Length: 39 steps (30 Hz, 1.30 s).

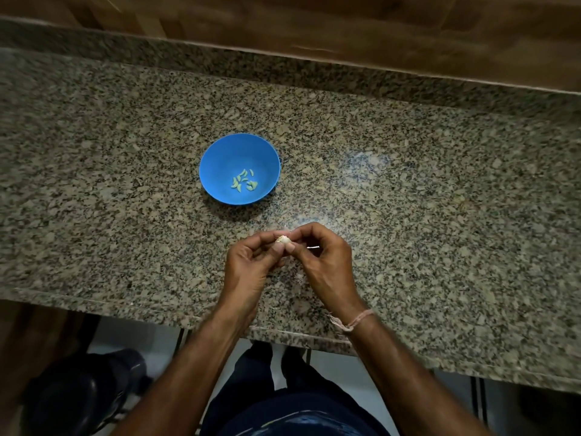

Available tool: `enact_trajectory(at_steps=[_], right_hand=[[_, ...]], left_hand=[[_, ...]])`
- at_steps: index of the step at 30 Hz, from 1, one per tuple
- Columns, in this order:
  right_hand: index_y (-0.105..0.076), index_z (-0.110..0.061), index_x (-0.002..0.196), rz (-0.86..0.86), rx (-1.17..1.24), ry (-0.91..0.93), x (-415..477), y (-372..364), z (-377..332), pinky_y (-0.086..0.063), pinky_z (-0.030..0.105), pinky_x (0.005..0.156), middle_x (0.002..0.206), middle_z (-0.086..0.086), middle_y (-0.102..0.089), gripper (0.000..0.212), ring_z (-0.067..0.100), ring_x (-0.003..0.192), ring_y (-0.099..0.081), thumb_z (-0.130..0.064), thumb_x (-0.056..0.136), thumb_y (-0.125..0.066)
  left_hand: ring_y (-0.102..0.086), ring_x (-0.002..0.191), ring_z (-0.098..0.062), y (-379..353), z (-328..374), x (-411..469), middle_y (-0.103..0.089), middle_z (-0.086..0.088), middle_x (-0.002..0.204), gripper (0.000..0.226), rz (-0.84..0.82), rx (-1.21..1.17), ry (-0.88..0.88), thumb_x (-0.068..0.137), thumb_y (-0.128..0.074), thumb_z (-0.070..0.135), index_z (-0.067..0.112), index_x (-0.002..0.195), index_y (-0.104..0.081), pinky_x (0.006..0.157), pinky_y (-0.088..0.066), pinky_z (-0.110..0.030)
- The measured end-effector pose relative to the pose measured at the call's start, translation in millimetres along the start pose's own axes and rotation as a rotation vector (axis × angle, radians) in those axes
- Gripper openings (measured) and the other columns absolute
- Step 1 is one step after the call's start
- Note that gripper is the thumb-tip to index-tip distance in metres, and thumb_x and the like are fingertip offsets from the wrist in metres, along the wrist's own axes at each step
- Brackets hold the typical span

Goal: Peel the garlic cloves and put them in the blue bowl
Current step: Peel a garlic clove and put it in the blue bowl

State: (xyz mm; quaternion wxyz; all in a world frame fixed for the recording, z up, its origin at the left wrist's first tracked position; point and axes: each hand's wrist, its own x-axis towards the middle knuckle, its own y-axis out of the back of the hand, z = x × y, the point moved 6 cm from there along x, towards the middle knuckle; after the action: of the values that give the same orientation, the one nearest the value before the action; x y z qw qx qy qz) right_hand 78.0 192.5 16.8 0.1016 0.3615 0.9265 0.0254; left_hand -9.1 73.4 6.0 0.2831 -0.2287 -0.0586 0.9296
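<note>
We see a speckled granite counter (440, 184) in brown, grey and black, its polished top catching a pale glare. Along its far side runs a low raised ledge (188, 55) of the same stone, and behind that a brown wooden panel (314, 20). Below the near edge we see a white floor (141, 335), dark trousers (251, 388) and, to the left, a blurred black rounded object (85, 394).

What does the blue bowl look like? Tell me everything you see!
The blue bowl is small, round, bright blue, seemingly plastic, with smooth walls. It stands upright on the speckled granite counter, beyond the left hand and right hand, which pinch a garlic clove and leave the bowl untouched. Several small pale peeled cloves lie clustered on its bottom.
</note>
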Motion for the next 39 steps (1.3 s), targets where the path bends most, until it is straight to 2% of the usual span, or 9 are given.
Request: enact_trajectory(at_steps=[3, 9, 14, 20, 23, 28, 32, 35, 39], right_hand=[[-0.072, -0.015, 0.092, -0.035, 0.011, -0.031, -3, 2, 1, -0.062, 0.034, 0.078, 0.088, -0.002, -0.074, 0.012, 0.015, 0.083, -0.070, -0.010, 0.087, -0.081], [-0.071, -0.014, 0.090, -0.073, -0.081, -0.054, -4, 7, 6, -0.063, 0.037, 0.077, 0.086, 0.003, -0.073, 0.014, 0.022, 0.082, -0.071, -0.011, 0.085, -0.084], [-0.071, -0.012, 0.089, 0.005, -0.089, -0.079, -11, 8, 7, -0.058, 0.021, 0.069, 0.083, 0.000, -0.072, 0.015, 0.009, 0.075, -0.068, -0.009, 0.084, -0.084], [-0.071, -0.011, 0.088, -0.028, -0.076, -0.138, -8, 9, 14, -0.056, 0.019, 0.068, 0.082, -0.001, -0.071, 0.013, 0.007, 0.074, -0.066, -0.006, 0.085, -0.083], [-0.070, -0.012, 0.088, -0.074, -0.124, -0.162, -6, 5, 22, -0.053, 0.017, 0.066, 0.082, -0.004, -0.069, 0.012, 0.002, 0.072, -0.063, -0.007, 0.087, -0.081], [-0.067, -0.015, 0.091, -0.103, -0.127, -0.222, -5, 2, 30, -0.056, 0.019, 0.067, 0.084, -0.003, -0.067, 0.011, 0.007, 0.075, -0.063, -0.012, 0.091, -0.077], [-0.070, -0.015, 0.095, -0.037, -0.097, -0.221, -3, 0, 36, -0.057, 0.019, 0.070, 0.087, -0.001, -0.073, 0.008, 0.012, 0.080, -0.070, -0.015, 0.092, -0.077], [-0.069, -0.014, 0.096, 0.029, -0.184, -0.189, -1, 5, 41, -0.049, 0.009, 0.067, 0.090, -0.003, -0.071, 0.005, -0.002, 0.078, -0.064, -0.011, 0.095, -0.072], [-0.069, -0.010, 0.095, 0.019, -0.356, -0.158, -2, 14, 54, -0.049, 0.007, 0.064, 0.086, -0.007, -0.069, 0.006, -0.010, 0.074, -0.063, -0.005, 0.097, -0.070]], left_hand=[[-0.075, 0.106, -0.026, -2, -1, -4, -0.079, -0.015, 0.107, 0.019, 0.006, 0.034, -0.024, 0.093, -0.069, -0.003, 0.001, 0.111, -0.074, 0.092, -0.060, -0.033], [-0.076, 0.101, -0.024, -7, -2, -9, -0.078, -0.015, 0.103, 0.018, 0.010, 0.094, -0.067, 0.086, -0.075, -0.004, 0.005, 0.101, -0.077, 0.086, -0.061, -0.028], [-0.075, 0.101, -0.024, -9, -4, -9, -0.076, -0.018, 0.104, 0.017, -0.005, 0.126, -0.077, 0.086, -0.076, -0.003, 0.005, 0.101, -0.077, 0.084, -0.059, -0.025], [-0.076, 0.102, -0.022, -4, -11, -6, -0.079, -0.010, 0.104, 0.019, -0.005, 0.176, -0.046, 0.086, -0.076, -0.001, -0.001, 0.105, -0.076, 0.086, -0.061, -0.028], [-0.076, 0.096, -0.017, -3, -13, -5, -0.079, -0.009, 0.100, 0.016, 0.015, 0.208, -0.052, 0.086, -0.076, -0.003, -0.003, 0.102, -0.076, 0.081, -0.060, -0.024], [-0.076, 0.094, -0.016, -2, -16, -6, -0.079, -0.010, 0.100, 0.015, 0.050, 0.187, -0.030, 0.088, -0.074, -0.003, -0.002, 0.103, -0.075, 0.078, -0.059, -0.021], [-0.077, 0.093, -0.019, 6, -26, 1, -0.078, -0.010, 0.100, 0.015, 0.120, 0.229, 0.011, 0.094, -0.071, 0.002, 0.002, 0.109, -0.074, 0.076, -0.060, -0.022], [-0.074, 0.090, -0.015, 14, -29, 11, -0.076, -0.005, 0.102, 0.015, 0.199, 0.476, -0.033, 0.098, -0.069, 0.012, 0.011, 0.113, -0.073, 0.073, -0.057, -0.015], [-0.063, 0.084, -0.010, 15, -13, 32, -0.071, 0.001, 0.101, 0.013, 0.176, 1.032, -0.327, 0.098, -0.069, 0.011, 0.011, 0.111, -0.073, 0.065, -0.041, -0.006]])
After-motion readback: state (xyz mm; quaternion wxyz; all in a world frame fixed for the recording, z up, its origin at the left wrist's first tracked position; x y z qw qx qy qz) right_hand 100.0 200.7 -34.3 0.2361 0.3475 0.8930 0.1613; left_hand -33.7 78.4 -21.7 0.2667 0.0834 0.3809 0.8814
